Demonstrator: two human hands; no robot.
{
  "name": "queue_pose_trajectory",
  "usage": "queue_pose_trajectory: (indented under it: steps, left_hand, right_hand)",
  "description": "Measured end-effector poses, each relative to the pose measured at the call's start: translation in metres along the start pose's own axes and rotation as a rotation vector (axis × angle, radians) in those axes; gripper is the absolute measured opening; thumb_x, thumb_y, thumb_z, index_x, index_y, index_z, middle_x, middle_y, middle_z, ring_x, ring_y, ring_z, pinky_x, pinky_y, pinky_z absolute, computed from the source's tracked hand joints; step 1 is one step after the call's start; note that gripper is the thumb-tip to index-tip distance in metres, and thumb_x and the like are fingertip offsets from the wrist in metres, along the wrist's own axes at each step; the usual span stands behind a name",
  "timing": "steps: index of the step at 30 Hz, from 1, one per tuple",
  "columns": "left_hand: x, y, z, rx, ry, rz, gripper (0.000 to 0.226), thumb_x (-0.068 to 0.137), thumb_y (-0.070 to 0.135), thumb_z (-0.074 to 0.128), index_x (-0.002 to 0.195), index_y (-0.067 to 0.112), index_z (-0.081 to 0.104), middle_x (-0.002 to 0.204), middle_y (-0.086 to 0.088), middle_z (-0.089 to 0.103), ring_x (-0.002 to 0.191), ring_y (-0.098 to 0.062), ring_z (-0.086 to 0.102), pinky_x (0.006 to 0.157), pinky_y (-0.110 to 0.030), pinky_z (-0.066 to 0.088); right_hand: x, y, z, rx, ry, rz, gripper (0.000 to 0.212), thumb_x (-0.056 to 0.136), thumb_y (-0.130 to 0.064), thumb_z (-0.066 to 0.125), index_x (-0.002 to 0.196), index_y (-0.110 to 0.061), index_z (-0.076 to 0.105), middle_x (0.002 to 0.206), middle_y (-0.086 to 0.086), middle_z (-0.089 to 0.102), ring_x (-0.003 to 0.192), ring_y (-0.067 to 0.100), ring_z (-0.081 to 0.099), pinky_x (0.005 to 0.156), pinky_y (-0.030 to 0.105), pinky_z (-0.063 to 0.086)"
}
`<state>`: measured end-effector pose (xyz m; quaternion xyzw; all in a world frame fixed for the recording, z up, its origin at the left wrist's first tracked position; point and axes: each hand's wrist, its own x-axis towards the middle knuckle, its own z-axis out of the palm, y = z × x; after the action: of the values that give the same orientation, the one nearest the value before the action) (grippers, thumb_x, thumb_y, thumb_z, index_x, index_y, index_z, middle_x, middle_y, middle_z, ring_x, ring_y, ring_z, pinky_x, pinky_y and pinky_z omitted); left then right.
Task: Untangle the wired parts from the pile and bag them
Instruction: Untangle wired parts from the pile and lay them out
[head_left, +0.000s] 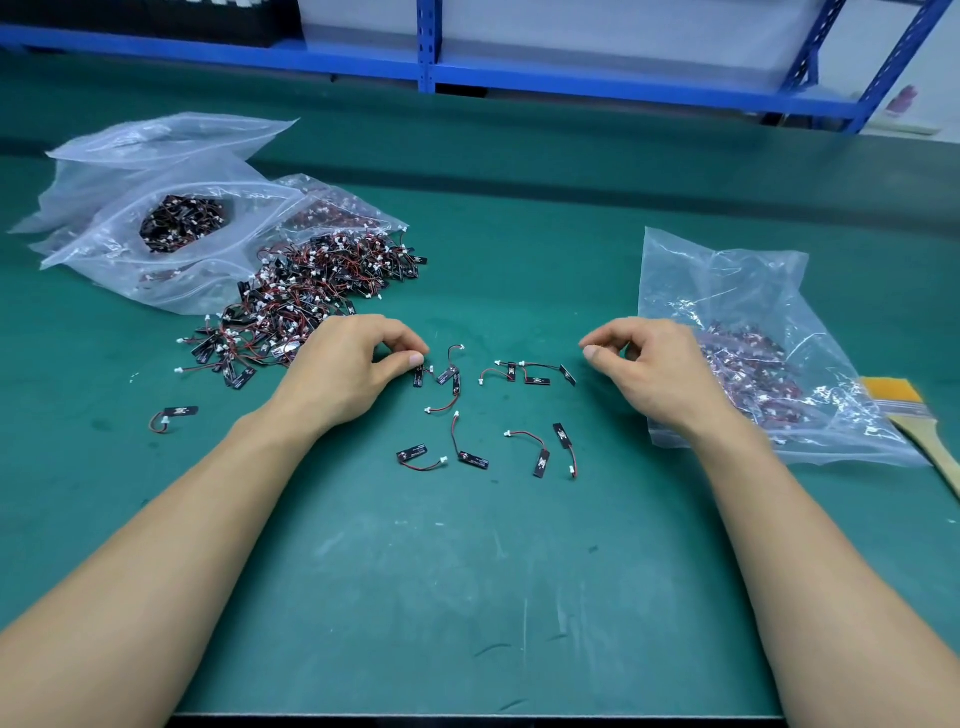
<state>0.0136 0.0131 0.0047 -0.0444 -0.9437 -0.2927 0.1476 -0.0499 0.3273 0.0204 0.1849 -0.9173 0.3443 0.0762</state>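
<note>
Forearms stretch over the green desk (467, 597) toward loose wired parts (542, 462)
About ten lie singly between the hands, each a small black strip on a thin red-black lead with a white plug; the tangled pile (311, 296) spills beside overlapping clear bags at far left (one zip bag (171, 270) gapes, parts inside), and the right bag (727, 291) holds more; the left hand (358, 364) curls thumb and forefinger at one part, grip unclear, while the right hand (654, 364) is curled around nothing visible
</note>
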Motion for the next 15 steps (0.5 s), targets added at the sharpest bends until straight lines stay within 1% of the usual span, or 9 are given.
queue_pose_trajectory:
  steps: [1,2,4,7,8,9,12,13,15]
  left_hand:
    - [0.000,0.000,0.000,-0.008,0.016,-0.008,0.006,0.090,0.028,0.072,0.094,0.031,0.076,0.070,0.029,0.061,0.063,0.010,0.050,0.061,-0.024,0.036]
    - [0.000,0.001,0.001,-0.010,0.033,-0.011,0.007,0.091,0.027,0.071,0.094,0.030,0.076,0.066,0.034,0.059,0.062,0.011,0.049,0.060,-0.022,0.035]
    - [-0.001,0.003,0.001,-0.010,0.062,-0.008,0.008,0.092,0.025,0.070,0.096,0.027,0.076,0.063,0.043,0.053,0.062,0.014,0.048,0.060,-0.020,0.033]
    - [-0.002,0.005,0.001,-0.022,0.080,-0.017,0.008,0.092,0.024,0.070,0.096,0.026,0.076,0.061,0.045,0.050,0.060,0.014,0.048,0.059,-0.020,0.033]
    - [-0.002,0.005,0.001,-0.024,0.083,-0.017,0.008,0.091,0.024,0.070,0.096,0.026,0.076,0.061,0.045,0.050,0.059,0.014,0.047,0.059,-0.020,0.032]
    - [-0.003,0.006,0.001,-0.024,0.085,-0.017,0.007,0.091,0.024,0.070,0.095,0.026,0.076,0.060,0.045,0.050,0.058,0.013,0.047,0.058,-0.020,0.032]
    - [-0.003,0.006,0.000,-0.037,0.092,-0.023,0.007,0.091,0.025,0.070,0.094,0.026,0.076,0.058,0.043,0.050,0.055,0.010,0.047,0.057,-0.020,0.031]
    - [-0.003,0.006,0.000,-0.040,0.095,-0.027,0.006,0.090,0.025,0.070,0.093,0.026,0.076,0.057,0.042,0.050,0.055,0.009,0.047,0.057,-0.021,0.031]
    - [-0.003,0.005,0.000,-0.041,0.101,-0.032,0.006,0.090,0.025,0.071,0.092,0.026,0.076,0.056,0.041,0.050,0.054,0.008,0.047,0.057,-0.021,0.031]
  right_hand:
    - [-0.001,-0.002,0.001,-0.006,-0.018,-0.031,0.009,0.091,-0.023,0.069,0.091,-0.030,0.075,0.068,-0.021,0.062,0.061,-0.009,0.051,0.062,0.009,0.035]
    - [-0.002,-0.003,0.004,-0.019,-0.043,-0.063,0.011,0.091,-0.024,0.069,0.098,-0.030,0.075,0.072,-0.018,0.062,0.063,-0.010,0.050,0.066,0.014,0.035]
    - [-0.003,-0.006,0.009,-0.059,-0.108,-0.097,0.017,0.092,-0.026,0.070,0.108,-0.029,0.075,0.080,-0.015,0.062,0.068,-0.010,0.050,0.072,0.022,0.037]
    - [-0.003,-0.008,0.012,-0.128,-0.156,-0.082,0.016,0.092,-0.026,0.070,0.106,-0.029,0.076,0.088,-0.013,0.065,0.083,0.003,0.055,0.081,0.031,0.045]
    - [-0.004,-0.008,0.012,-0.139,-0.151,-0.066,0.014,0.092,-0.025,0.069,0.103,-0.029,0.076,0.088,-0.012,0.066,0.086,0.009,0.057,0.084,0.033,0.048]
    - [-0.004,-0.008,0.010,-0.145,-0.144,-0.045,0.013,0.091,-0.024,0.069,0.100,-0.030,0.077,0.087,-0.013,0.067,0.085,0.010,0.058,0.084,0.034,0.049]
    - [-0.004,-0.007,0.000,-0.150,-0.122,0.022,0.013,0.087,-0.022,0.072,0.086,-0.034,0.074,0.074,-0.018,0.067,0.070,-0.001,0.056,0.077,0.028,0.051]
    - [-0.003,-0.007,-0.003,-0.137,-0.109,0.041,0.014,0.085,-0.021,0.073,0.081,-0.034,0.072,0.070,-0.018,0.066,0.065,-0.004,0.056,0.072,0.021,0.049]
    - [-0.002,-0.007,-0.011,-0.093,-0.103,0.072,0.015,0.081,-0.019,0.076,0.073,-0.031,0.072,0.064,-0.017,0.066,0.060,-0.007,0.055,0.059,0.007,0.041]
